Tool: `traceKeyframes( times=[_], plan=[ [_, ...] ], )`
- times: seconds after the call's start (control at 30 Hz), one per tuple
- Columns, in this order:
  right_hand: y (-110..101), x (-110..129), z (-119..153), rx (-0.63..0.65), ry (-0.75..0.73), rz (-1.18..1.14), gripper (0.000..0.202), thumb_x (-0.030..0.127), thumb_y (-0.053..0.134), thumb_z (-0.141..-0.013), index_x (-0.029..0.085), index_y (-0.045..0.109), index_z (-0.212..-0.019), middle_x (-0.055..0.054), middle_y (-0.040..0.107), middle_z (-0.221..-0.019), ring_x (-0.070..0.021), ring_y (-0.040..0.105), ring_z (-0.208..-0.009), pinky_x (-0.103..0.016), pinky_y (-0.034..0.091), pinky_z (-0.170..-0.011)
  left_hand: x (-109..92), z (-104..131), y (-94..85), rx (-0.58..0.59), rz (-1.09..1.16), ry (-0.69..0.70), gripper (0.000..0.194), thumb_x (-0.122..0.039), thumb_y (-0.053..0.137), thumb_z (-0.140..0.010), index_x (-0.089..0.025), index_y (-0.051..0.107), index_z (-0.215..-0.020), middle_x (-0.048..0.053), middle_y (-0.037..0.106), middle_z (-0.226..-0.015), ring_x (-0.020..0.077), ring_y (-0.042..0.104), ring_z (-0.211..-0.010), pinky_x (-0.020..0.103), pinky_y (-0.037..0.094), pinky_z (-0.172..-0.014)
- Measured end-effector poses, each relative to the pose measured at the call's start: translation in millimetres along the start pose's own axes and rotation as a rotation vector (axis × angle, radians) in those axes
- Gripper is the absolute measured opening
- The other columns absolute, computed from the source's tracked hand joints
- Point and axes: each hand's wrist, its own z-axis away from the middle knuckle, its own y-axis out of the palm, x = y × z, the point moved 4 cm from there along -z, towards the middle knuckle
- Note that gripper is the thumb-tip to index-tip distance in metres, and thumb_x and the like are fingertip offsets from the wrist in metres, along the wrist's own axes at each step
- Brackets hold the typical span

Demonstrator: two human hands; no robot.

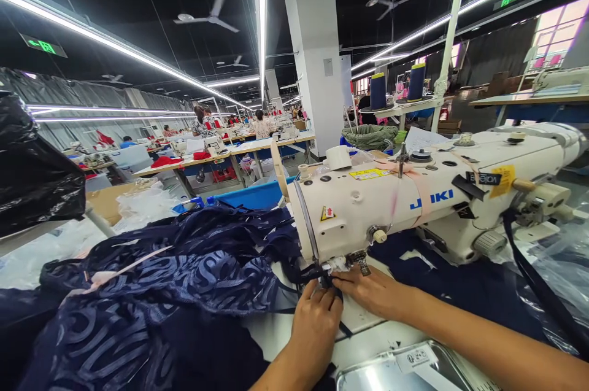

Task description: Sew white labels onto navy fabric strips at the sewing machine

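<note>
A white sewing machine [350, 213] reaches across the right half, its needle end just above both hands. My left hand [317, 317] is closed, its bent fingers pinching dark fabric [339, 322] at the needle area. Beside it, my right hand [368, 290] lies with fingers pointing left, the fingertips on the same dark strip near the presser foot. Whether those fingertips grip it or press it down is hard to see. A heap of navy patterned fabric [193, 286] covers the left side, with a pale pink strip [103, 278] lying on it.
A metal tray [396, 372] sits at the front edge. More navy cloth [464, 293] lies under the machine arm. On the left hangs a black plastic bag [37, 170]. Thread cones [378, 91] stand behind. Farther back are worktables and several people.
</note>
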Motion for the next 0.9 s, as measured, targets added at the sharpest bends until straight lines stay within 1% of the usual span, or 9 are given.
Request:
traceKeyframes(
  times=[0.13, 0.23, 0.33, 0.43, 0.6, 0.7, 0.8, 0.83, 0.9],
  plan=[
    [3.5, -2.1, -0.1, 0.000, 0.033, -0.010, 0.042, 0.000, 0.040, -0.075, 0.013, 0.052, -0.114, -0.011, 0.057, -0.113, -0.0243, 0.055, -0.095, -0.039, 0.045, -0.082, 0.2, -2.5, 0.4, -0.006, -0.017, -0.004, 0.022, 0.002, 0.042, -0.074, -0.015, 0.055, -0.070, 0.003, 0.065, -0.075, 0.0141, 0.060, -0.070, 0.035, 0.041, -0.084],
    [4.1, -3.2, -1.1, 0.001, 0.047, -0.011, 0.042, 0.000, 0.040, -0.074, 0.014, 0.053, -0.112, -0.012, 0.058, -0.110, -0.0248, 0.055, -0.094, -0.039, 0.045, -0.080, 0.8, -4.5, 1.8, -0.008, -0.027, -0.011, 0.022, 0.002, 0.043, -0.074, -0.015, 0.054, -0.068, 0.002, 0.065, -0.073, 0.0142, 0.060, -0.068, 0.034, 0.042, -0.079],
    [4.5, -4.6, -2.5, 0.006, 0.055, -0.010, 0.040, 0.000, 0.039, -0.074, 0.014, 0.055, -0.108, -0.013, 0.061, -0.101, -0.0240, 0.056, -0.089, -0.038, 0.045, -0.077, 1.8, -6.1, 3.8, 0.000, -0.031, -0.019, 0.022, 0.002, 0.043, -0.073, -0.015, 0.054, -0.066, 0.002, 0.064, -0.070, 0.0138, 0.059, -0.063, 0.033, 0.041, -0.074],
    [4.7, -5.9, -3.9, 0.008, 0.061, -0.021, 0.036, 0.000, 0.037, -0.076, 0.013, 0.057, -0.103, -0.012, 0.063, -0.093, -0.0232, 0.057, -0.085, -0.037, 0.044, -0.076, 3.3, -7.0, 4.8, -0.004, -0.037, -0.029, 0.022, 0.002, 0.043, -0.073, -0.015, 0.053, -0.065, 0.001, 0.064, -0.068, 0.0135, 0.059, -0.061, 0.032, 0.040, -0.071],
    [0.2, -6.6, -5.4, -0.046, 0.070, -0.066, 0.035, 0.004, 0.035, -0.080, 0.013, 0.058, -0.104, -0.012, 0.063, -0.093, -0.0212, 0.056, -0.086, -0.035, 0.042, -0.078, 4.6, -7.5, 4.7, -0.009, -0.039, -0.032, 0.022, 0.003, 0.043, -0.073, -0.016, 0.053, -0.067, 0.001, 0.064, -0.069, 0.0138, 0.058, -0.062, 0.033, 0.039, -0.071],
    [-3.9, -8.2, -5.3, -0.106, 0.079, -0.090, 0.033, 0.007, 0.038, -0.079, 0.015, 0.061, -0.102, -0.011, 0.064, -0.092, -0.0208, 0.055, -0.089, -0.035, 0.039, -0.082, 4.8, -7.1, 2.5, -0.004, -0.029, -0.026, 0.022, 0.002, 0.042, -0.074, -0.015, 0.055, -0.072, 0.002, 0.065, -0.072, 0.0146, 0.059, -0.064, 0.034, 0.039, -0.073],
    [-6.9, -10.7, -3.8, -0.144, 0.092, -0.108, 0.027, 0.012, 0.043, -0.077, 0.015, 0.063, -0.095, -0.009, 0.065, -0.086, -0.0210, 0.055, -0.083, -0.039, 0.036, -0.085, 7.6, -5.2, -2.4, 0.017, 0.001, -0.001, 0.021, 0.001, 0.041, -0.076, -0.015, 0.055, -0.080, 0.002, 0.066, -0.077, 0.0150, 0.059, -0.069, 0.037, 0.038, -0.079],
    [-7.7, -11.4, -2.7, -0.143, 0.106, -0.125, 0.025, 0.014, 0.045, -0.077, 0.016, 0.064, -0.094, -0.009, 0.065, -0.086, -0.0209, 0.055, -0.082, -0.039, 0.036, -0.086, 9.9, -4.1, -4.2, 0.034, 0.012, 0.006, 0.022, 0.001, 0.041, -0.077, -0.015, 0.055, -0.081, 0.002, 0.066, -0.079, 0.0149, 0.060, -0.072, 0.038, 0.037, -0.082],
    [-8.1, -11.0, 0.0, -0.104, 0.132, -0.192, 0.023, 0.020, 0.049, -0.077, 0.017, 0.065, -0.094, -0.008, 0.064, -0.089, -0.0205, 0.055, -0.085, -0.036, 0.037, -0.085, 16.6, -1.1, -6.8, 0.083, 0.036, 0.030, 0.023, 0.000, 0.040, -0.078, -0.017, 0.056, -0.080, 0.001, 0.067, -0.082, 0.0145, 0.060, -0.078, 0.039, 0.035, -0.088]
  ],
)
